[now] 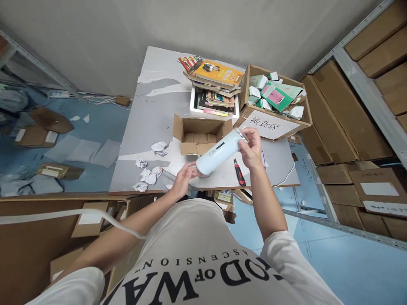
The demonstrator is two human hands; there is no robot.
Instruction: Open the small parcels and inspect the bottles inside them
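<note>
A pale blue cylindrical bottle point(218, 152) with a dark strip and small lettering is held tilted in front of me, above the near part of the table. My right hand point(251, 148) is closed around its upper, silver-rimmed end. At the lower end, the fingers of my left hand point(185, 177) pinch the base edge. Just behind the bottle stands an open cardboard box point(187, 148) with its flaps spread. A red and black utility knife point(239, 173) lies on the table near my right wrist.
Crumpled paper point(151, 175) lies on the table's left side. Books point(219, 74) are piled on a white tray point(192, 103) at the back, beside a labelled carton point(270, 125) of small boxes. Shelving with cartons point(359, 114) stands to the right. A white cable point(95, 214) crosses my left arm.
</note>
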